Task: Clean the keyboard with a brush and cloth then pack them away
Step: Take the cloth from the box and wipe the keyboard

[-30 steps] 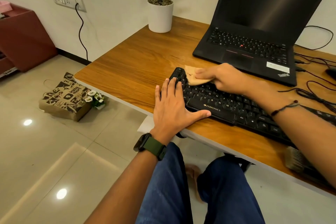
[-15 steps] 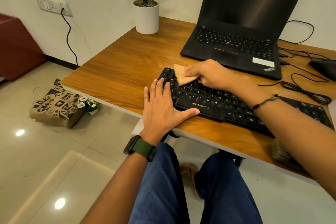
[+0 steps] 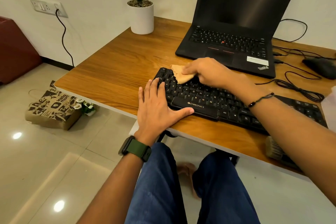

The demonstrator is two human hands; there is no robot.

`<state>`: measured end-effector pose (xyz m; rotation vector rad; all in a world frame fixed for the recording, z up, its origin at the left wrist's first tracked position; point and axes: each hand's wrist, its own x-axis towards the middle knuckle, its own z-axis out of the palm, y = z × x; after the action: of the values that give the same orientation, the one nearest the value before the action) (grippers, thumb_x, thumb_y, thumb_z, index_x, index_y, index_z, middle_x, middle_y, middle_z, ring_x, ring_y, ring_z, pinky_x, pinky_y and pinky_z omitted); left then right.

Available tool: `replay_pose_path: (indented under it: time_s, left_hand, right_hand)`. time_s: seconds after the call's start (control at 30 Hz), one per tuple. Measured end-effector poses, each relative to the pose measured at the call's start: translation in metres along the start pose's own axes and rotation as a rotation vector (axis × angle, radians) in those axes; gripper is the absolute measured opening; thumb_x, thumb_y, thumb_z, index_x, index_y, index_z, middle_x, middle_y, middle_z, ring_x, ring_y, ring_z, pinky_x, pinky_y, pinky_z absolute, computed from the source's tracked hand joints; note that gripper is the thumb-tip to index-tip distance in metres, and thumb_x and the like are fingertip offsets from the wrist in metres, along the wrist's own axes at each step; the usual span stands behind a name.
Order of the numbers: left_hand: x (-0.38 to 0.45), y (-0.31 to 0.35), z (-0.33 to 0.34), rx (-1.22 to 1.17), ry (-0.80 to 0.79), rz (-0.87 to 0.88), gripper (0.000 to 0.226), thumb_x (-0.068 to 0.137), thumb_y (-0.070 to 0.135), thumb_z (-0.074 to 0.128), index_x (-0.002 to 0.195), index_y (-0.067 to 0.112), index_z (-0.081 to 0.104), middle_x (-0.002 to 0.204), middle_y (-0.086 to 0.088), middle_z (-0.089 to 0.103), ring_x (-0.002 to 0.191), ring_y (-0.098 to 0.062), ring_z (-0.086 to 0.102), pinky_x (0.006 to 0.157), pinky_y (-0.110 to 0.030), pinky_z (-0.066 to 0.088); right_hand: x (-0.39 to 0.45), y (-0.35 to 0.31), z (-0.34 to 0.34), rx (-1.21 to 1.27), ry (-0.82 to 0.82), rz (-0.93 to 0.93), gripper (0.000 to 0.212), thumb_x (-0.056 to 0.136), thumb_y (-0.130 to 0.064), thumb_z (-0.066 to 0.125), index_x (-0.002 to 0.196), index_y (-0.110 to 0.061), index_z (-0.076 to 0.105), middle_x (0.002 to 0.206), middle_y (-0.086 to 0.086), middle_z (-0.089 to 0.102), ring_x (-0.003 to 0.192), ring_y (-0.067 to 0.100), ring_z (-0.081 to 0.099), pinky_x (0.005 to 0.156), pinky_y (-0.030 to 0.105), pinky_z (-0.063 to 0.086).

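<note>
I find the task at the cloth stage. My right hand [image 3: 209, 71] presses a folded tan cloth [image 3: 181, 74] against the upper key rows at the left end of the black keyboard [image 3: 209, 98]; its grip is closed on the cloth, fingers curled over the fold. My left hand [image 3: 156, 107] lies flat, fingers straight, over the keyboard's left edge and the table [image 3: 112, 71], the thumb along the front lip near the space bar. That grip is apart and holds nothing; I judge it is steadying the keyboard.

The brush [image 3: 273, 148] lies on the table near the front edge, under my right forearm and apart from both hands. Lying idle while the cloth is at work, it suggests the brushing is finished, though the keys themselves give no proof of that.

The cloth sits at the far left of the keys. The middle and right sections, including the number pad end, lie partly hidden under my right arm, and I cannot tell whether they are wiped.

Outstanding, in my judgement: completing the wipe, then packing cloth and brush away. No container for them is identifiable on the table.
</note>
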<state>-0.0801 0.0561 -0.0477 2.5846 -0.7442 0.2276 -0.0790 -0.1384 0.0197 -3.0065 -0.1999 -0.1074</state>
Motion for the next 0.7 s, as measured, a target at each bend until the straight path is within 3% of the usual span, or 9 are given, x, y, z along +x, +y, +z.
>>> replay_pose_path:
  time_s: [0.27,0.43,0.7]
  left_hand:
    - [0.002,-0.001,0.001,0.005,-0.016,0.008,0.126,0.047,0.093,0.027,0.144,0.012,0.022,0.154,-0.004,0.013,0.143,-0.019,0.001,0.114,-0.038,-0.006]
    - [0.002,-0.001,0.001,0.006,-0.001,0.012,0.126,0.046,0.092,0.021,0.143,0.012,0.024,0.154,-0.006,0.015,0.143,-0.02,0.003,0.114,-0.038,-0.004]
    - [0.002,-0.001,0.001,-0.005,-0.004,0.01,0.124,0.047,0.091,0.023,0.142,0.011,0.026,0.153,-0.007,0.016,0.143,-0.021,0.005,0.115,-0.039,-0.003]
  right_hand:
    - [-0.07,0.041,-0.018,-0.01,-0.039,0.085,0.053,0.077,0.015,0.051,0.121,-0.013,0.061,0.128,0.004,0.058,0.124,0.021,0.05,0.105,0.032,0.034]
    - [-0.05,0.025,-0.022,0.0,0.101,0.079,0.048,0.078,0.009,0.055,0.121,-0.011,0.061,0.129,0.007,0.058,0.122,0.024,0.051,0.104,0.036,0.038]
    - [-0.061,0.023,-0.006,-0.026,0.004,0.102,0.054,0.081,0.013,0.047,0.127,-0.014,0.055,0.133,0.004,0.054,0.129,0.019,0.044,0.108,0.028,0.027]
